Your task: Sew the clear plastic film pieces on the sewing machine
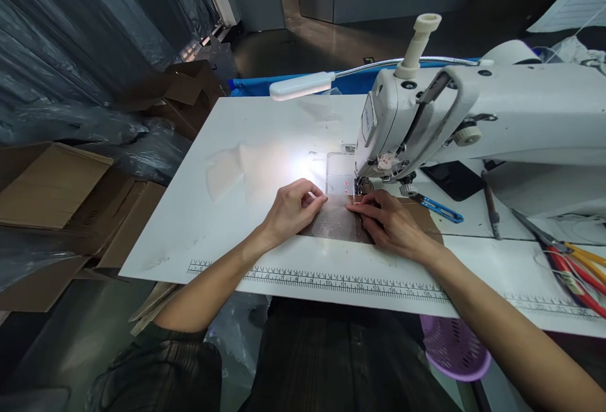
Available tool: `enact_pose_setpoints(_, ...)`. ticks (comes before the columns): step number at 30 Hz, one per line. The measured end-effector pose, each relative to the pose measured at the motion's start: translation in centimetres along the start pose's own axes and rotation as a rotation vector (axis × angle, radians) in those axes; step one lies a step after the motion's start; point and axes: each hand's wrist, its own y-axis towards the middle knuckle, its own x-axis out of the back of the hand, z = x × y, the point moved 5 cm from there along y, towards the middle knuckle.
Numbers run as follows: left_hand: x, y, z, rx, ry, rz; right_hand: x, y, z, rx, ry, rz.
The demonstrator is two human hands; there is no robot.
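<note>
A piece of thin, see-through fabric (335, 223) lies on the sewing machine table in front of the needle, over a brown strip (421, 215). My left hand (294, 211) pinches the fabric's upper left edge between thumb and fingertips. Just in front of the presser foot (360, 186), my right hand (391, 221) has its fingertips closed at the fabric's right side, near small red marks. The white sewing machine (426, 122) stands above the right hand. What lies under the right palm is hidden.
Blue thread snips (438, 208), a black phone-like slab (449, 180) and scissors (544, 235) lie to the right. A lamp (302, 86) lights the table. A ruler scale (326, 281) runs along the front edge. Cardboard boxes (57, 191) stand left; a purple basket (457, 349) sits below.
</note>
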Motion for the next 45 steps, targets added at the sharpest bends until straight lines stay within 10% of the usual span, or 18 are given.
enact_pose_setpoints(45, -0.8, 0.1, 2.2, 0.223, -0.219, 0.198, 2.0, -0.5, -0.9, -0.061, 0.047, 0.127)
